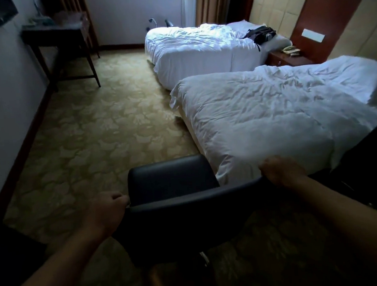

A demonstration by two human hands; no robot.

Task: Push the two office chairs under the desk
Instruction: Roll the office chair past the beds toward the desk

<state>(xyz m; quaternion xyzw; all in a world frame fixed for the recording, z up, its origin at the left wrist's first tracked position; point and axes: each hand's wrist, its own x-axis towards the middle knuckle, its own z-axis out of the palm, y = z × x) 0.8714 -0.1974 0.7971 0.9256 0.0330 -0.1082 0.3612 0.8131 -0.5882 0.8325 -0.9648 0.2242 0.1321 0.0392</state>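
Observation:
A black office chair (172, 180) stands right in front of me on the carpet, its seat facing away. My left hand (108, 210) grips the left end of its curved backrest rim. My right hand (281, 172) is closed over the right end of the same rim. The dark wooden desk (59, 32) stands far off at the back left against the wall, with small items on top. Part of a second black chair (169, 23) shows behind the far bed, near the window; most of it is hidden.
Two beds with white duvets fill the right side: the near bed (272, 117) touches the chair's right side, the far bed (197, 48) holds a black bag (261, 33). A nightstand (287, 57) sits between them. Patterned carpet (95, 132) runs along the left wall to the desk.

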